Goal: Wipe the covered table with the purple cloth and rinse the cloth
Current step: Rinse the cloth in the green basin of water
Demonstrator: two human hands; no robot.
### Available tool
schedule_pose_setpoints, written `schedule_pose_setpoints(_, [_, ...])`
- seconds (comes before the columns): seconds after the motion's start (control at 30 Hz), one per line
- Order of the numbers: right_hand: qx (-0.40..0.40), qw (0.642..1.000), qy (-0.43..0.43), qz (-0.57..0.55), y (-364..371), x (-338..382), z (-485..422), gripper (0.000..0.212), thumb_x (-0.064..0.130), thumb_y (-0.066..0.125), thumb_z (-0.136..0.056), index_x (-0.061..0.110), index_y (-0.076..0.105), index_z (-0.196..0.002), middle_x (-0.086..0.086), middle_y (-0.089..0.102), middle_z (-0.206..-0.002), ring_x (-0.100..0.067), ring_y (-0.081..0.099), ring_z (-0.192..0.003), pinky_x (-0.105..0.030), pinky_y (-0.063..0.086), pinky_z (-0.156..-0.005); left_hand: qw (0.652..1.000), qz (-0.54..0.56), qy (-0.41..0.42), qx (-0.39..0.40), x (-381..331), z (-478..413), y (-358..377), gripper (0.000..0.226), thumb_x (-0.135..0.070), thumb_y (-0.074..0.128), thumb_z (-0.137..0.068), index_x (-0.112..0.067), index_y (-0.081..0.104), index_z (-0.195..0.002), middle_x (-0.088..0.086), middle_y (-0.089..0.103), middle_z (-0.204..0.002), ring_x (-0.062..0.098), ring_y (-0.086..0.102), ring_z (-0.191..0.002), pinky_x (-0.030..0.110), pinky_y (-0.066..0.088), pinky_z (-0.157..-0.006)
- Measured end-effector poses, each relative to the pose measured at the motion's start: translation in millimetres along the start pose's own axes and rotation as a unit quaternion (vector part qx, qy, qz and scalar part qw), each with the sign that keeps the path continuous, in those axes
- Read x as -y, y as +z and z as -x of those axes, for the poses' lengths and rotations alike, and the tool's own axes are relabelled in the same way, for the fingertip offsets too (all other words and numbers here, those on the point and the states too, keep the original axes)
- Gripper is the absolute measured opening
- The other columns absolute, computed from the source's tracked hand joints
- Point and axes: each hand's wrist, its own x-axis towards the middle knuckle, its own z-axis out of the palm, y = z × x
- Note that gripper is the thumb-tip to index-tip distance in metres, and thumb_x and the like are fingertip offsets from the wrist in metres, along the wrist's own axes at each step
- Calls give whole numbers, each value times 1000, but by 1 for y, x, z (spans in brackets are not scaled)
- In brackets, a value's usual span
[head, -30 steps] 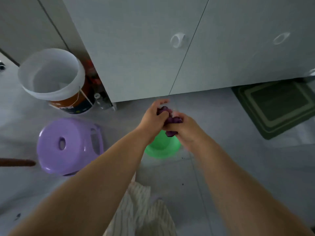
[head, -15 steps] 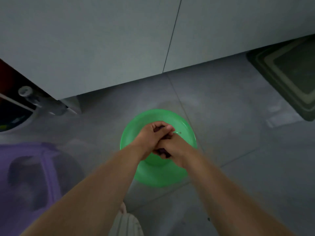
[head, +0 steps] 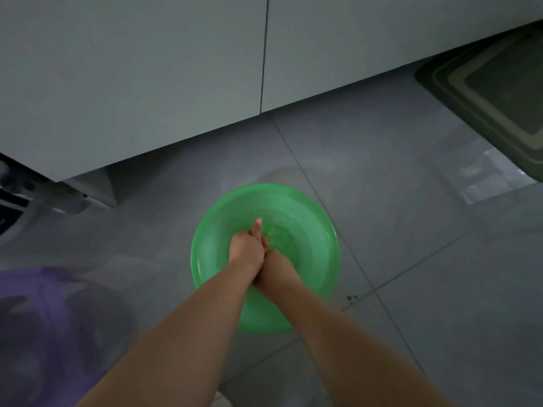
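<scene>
A green plastic basin (head: pixel 318 214) stands on the grey tiled floor in front of me, with water in its bottom. Both my hands are down inside it, pressed against each other. My left hand (head: pixel 245 249) is curled into a fist with the thumb pointing forward. My right hand (head: pixel 274 264) lies close beside and partly under it, fingers curled down into the water. The purple cloth is hidden between and beneath the hands.
Grey cabinet doors (head: pixel 147 83) rise just behind the basin. A purple plastic stool (head: pixel 35 318) stands at the lower left. A dark green mat (head: pixel 493 92) lies at the upper right, with a wet patch on the tiles (head: pixel 487 177) in front of it.
My head has dropped closer to the floor. Both hands carried the purple cloth down from above the basin into its water, and the cloth is now out of sight.
</scene>
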Motion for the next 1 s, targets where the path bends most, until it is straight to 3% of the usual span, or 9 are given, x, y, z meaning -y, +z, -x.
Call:
schedule_pose_setpoints(0.13, [26,995,-29,88,1,-3,2,30,19,43,-91,9,59,-115,-13,63,-115,-32,59,-108,-36,48,-84,1000,-16,-11,1,5,1,4,52,-37,36,-96,-11,44,-51,6,46,-55,25,48,-69,30,36,-68])
schedule_pose_setpoints(0.27, [18,993,-42,105,-4,-6,5,29,23,44,-91,11,60,-113,-10,64,-116,-29,59,-109,-35,47,-85,1000,-8,-24,-16,5,4,7,53,-36,38,-96,-10,42,-49,7,45,-55,28,49,-71,31,35,-68])
schedule_pose_setpoints(0.37, [16,993,-55,107,-4,-6,6,29,24,44,-92,11,61,-111,-10,65,-115,-28,60,-109,-35,47,-85,999,-14,-24,-28,5,5,8,53,-36,38,-96,-10,40,-49,17,51,-60,37,54,-77,37,41,-72])
schedule_pose_setpoints(0.5, [7,993,-61,101,-5,-5,9,27,23,45,-92,11,63,-109,-10,66,-114,-28,61,-107,-35,48,-85,999,-18,-12,-42,6,6,8,53,-34,38,-96,-12,39,-48,7,41,-52,24,44,-69,33,33,-66])
schedule_pose_setpoints(0.83, [6,995,-49,86,-52,24,83,26,23,46,-91,9,63,-106,-11,67,-110,-29,62,-105,-34,48,-81,998,-20,18,-50,-42,70,-18,54,-34,38,-96,-12,37,-47,5,40,-49,22,36,-48,31,26,-57])
schedule_pose_setpoints(0.93, [-24,998,-31,51,-80,52,123,25,22,46,-90,9,63,-104,-12,68,-107,-31,63,-102,-33,47,-75,998,6,40,-42,-82,108,-45,54,-34,37,-96,-13,39,-46,1,42,-40,24,40,-47,32,33,-55])
schedule_pose_setpoints(1.0, [-36,998,-15,-54,-103,70,161,21,19,52,-86,9,55,-105,-15,66,-104,-33,63,-97,-32,44,-70,996,82,22,-12,-113,145,-68,53,-37,36,-96,-13,42,-49,-1,43,-30,15,43,-36,24,35,-45])
